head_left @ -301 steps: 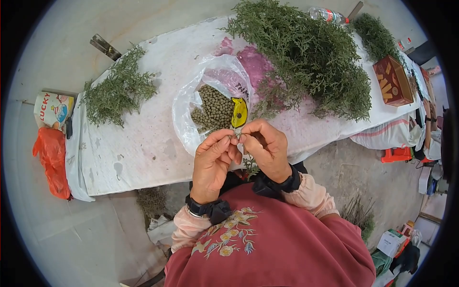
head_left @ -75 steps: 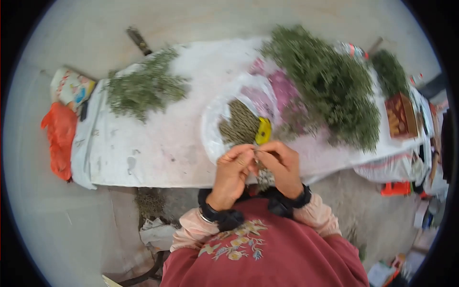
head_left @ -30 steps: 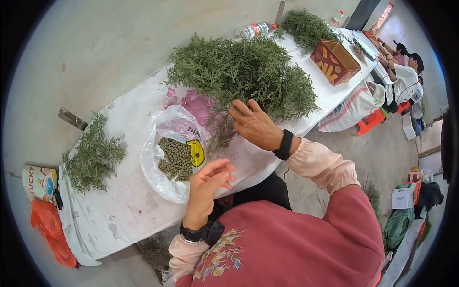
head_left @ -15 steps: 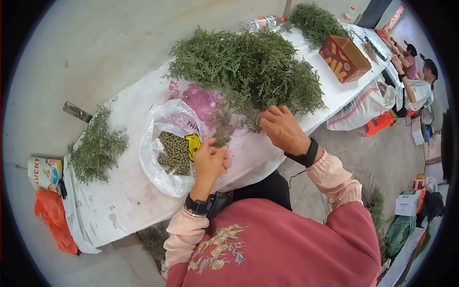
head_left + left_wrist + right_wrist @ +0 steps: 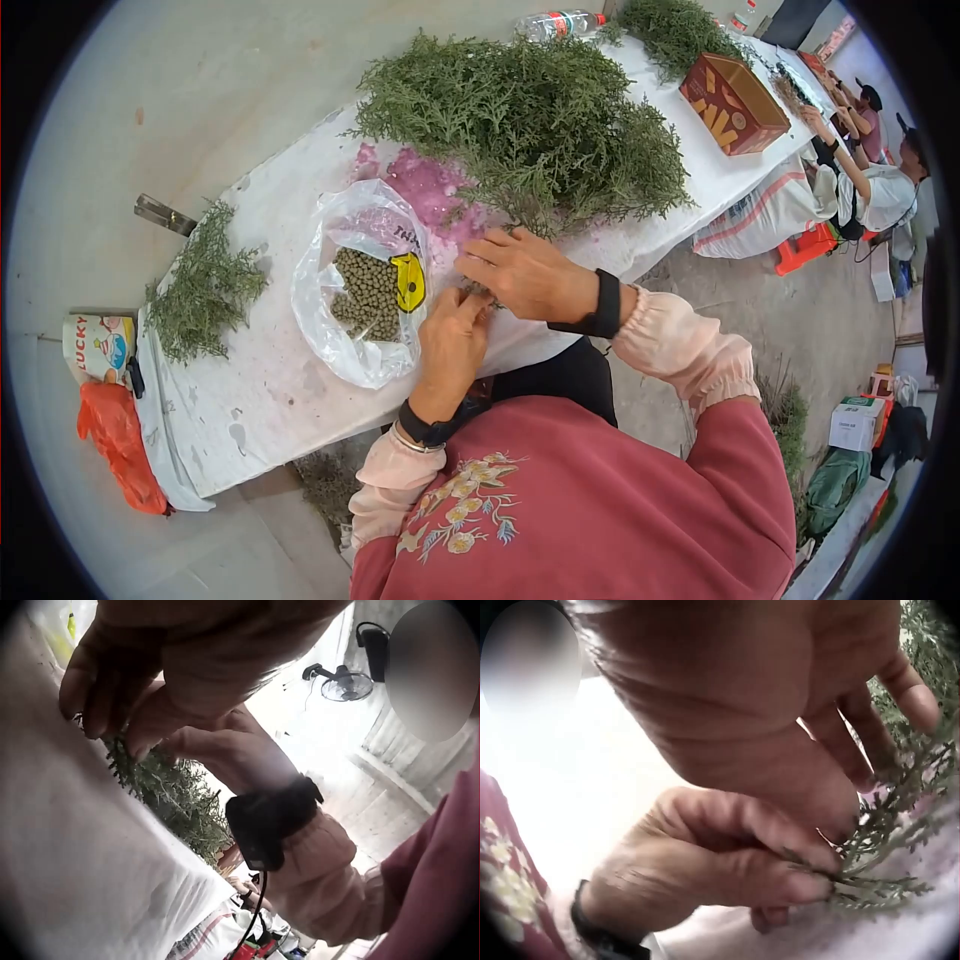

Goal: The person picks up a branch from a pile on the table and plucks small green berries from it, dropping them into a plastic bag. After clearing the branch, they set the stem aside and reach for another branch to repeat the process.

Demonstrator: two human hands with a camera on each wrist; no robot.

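Note:
Between thumb and forefinger, my left hand pinches a small green sprig, seen closely in the right wrist view. My right hand lies just above and partly over it, its thumb and nearest finger around the sprig's upper stems, the other fingers spread. In the left wrist view, the left hand hides part of this contact. Left of both hands is a clear plastic bag holding brownish-green pellets and a yellow piece. A large heap of green branches lies beyond the right hand.
On the white-covered table are a smaller branch pile, a brown box and a plastic bottle. A red bag hangs at the left end. People sit far right, near a white sack.
The hands, together over the bag's near edge earlier, separated as the right reached to the heap. Since then the right has come back left to meet the left hand at a sprig.

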